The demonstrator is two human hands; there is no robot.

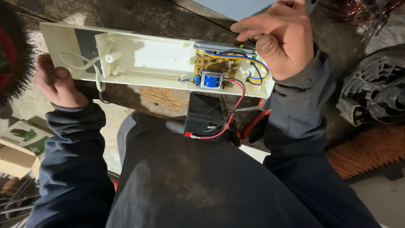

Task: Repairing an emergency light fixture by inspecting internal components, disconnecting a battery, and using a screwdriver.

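Observation:
A long cream plastic housing (156, 59) lies open side up across a dark wooden bench (139, 17). Inside its right part sits a yellow circuit board (215, 64) with a blue transformer (211, 79) and coloured wires. My left hand (57, 82) grips the housing's left end, thumb on its edge. My right hand (278, 38) presses on the right end, fingers over a grey part with a small green light (241, 45). A red wire (230, 120) and a black wire hang down from the board to a black box (204, 112) on my lap.
A black ribbed plastic part (373, 90) lies at the right, with an orange-bristled brush (367, 150) below it. A green and white cardboard box (23, 139) rests at the lower left. A dark bristly round thing (12, 50) is at the left edge.

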